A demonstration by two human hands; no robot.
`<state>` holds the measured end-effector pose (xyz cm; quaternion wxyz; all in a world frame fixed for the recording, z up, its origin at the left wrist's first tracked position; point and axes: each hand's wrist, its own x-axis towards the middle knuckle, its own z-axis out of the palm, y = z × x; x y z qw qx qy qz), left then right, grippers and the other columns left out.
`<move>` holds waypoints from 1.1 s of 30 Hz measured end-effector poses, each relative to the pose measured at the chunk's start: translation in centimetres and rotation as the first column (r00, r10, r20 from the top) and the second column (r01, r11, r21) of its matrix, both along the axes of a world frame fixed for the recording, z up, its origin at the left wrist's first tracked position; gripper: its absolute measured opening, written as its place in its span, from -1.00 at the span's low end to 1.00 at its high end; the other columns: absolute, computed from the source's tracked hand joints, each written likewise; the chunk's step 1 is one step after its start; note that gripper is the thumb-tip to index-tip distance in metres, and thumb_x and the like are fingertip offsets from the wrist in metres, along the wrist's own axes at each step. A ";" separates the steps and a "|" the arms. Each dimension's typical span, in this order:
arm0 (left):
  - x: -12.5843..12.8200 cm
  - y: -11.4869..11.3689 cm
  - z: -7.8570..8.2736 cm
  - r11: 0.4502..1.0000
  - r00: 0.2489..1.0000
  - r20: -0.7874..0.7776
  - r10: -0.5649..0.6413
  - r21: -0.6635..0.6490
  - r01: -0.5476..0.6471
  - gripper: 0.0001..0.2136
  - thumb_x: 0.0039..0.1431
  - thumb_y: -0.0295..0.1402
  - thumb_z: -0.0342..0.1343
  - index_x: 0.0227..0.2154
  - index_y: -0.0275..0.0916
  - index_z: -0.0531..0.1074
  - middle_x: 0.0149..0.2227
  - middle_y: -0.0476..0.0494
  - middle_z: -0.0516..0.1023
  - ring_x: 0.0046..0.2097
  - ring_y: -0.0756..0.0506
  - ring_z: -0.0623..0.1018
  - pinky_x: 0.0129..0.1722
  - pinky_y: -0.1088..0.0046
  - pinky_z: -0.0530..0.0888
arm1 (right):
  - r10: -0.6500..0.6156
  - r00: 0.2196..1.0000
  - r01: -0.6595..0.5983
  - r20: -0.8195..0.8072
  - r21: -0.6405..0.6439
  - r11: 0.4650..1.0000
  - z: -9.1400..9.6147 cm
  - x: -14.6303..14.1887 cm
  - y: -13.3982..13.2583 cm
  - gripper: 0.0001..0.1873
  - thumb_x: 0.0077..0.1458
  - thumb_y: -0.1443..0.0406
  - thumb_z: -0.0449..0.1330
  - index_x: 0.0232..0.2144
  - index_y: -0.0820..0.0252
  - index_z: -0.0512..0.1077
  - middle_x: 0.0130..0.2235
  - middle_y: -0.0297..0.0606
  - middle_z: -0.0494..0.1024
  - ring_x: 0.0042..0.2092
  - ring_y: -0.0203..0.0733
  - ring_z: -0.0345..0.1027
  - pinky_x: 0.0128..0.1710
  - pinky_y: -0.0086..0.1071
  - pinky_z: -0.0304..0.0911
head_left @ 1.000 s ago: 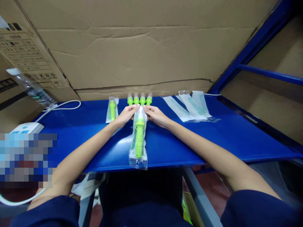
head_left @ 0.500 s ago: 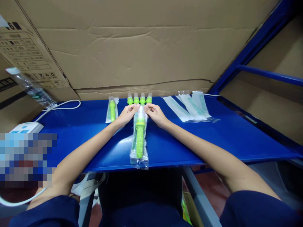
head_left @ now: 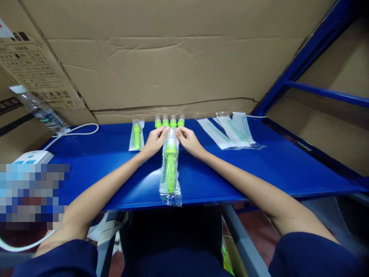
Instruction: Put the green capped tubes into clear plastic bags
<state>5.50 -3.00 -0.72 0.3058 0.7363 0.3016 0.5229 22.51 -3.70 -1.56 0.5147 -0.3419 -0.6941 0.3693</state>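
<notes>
A clear plastic bag with a lime-green tube inside (head_left: pixel 170 169) lies lengthwise on the blue table (head_left: pixel 273 165), its near end at the front edge. My left hand (head_left: pixel 155 140) pinches the bag's far end from the left. My right hand (head_left: pixel 187 140) pinches the same end from the right. Just beyond my fingers stands a row of several green-capped tubes (head_left: pixel 169 122). Another bagged green tube (head_left: pixel 136 134) lies to the left of my left hand.
Several flat white sleeves (head_left: pixel 230 131) lie at the back right. A white cable (head_left: pixel 75 130) and a white device (head_left: pixel 33 157) sit at the left, with a plastic bottle (head_left: pixel 37 109) behind. Cardboard boxes (head_left: pixel 161 57) wall the back. A blue frame (head_left: pixel 317 92) rises at right.
Almost nothing has moved; both hands stay pinched on the bag's far end, and the view has shifted slightly.
</notes>
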 end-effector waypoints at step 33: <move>-5.8 4.2 0.9 0.874 0.984 0.128 0.123 -0.484 -0.046 -0.29 -0.04 -0.23 0.37 0.17 -0.21 0.22 -0.22 -0.14 0.63 -0.24 -0.13 0.64 -0.15 0.30 0.54 | 0.325 0.938 -0.345 -0.122 -0.439 0.830 -0.3 0.2 0.0 -0.42 0.07 0.23 0.39 0.07 0.27 0.30 -0.41 -0.38 0.59 -0.51 -0.38 0.37 -0.51 -0.50 0.28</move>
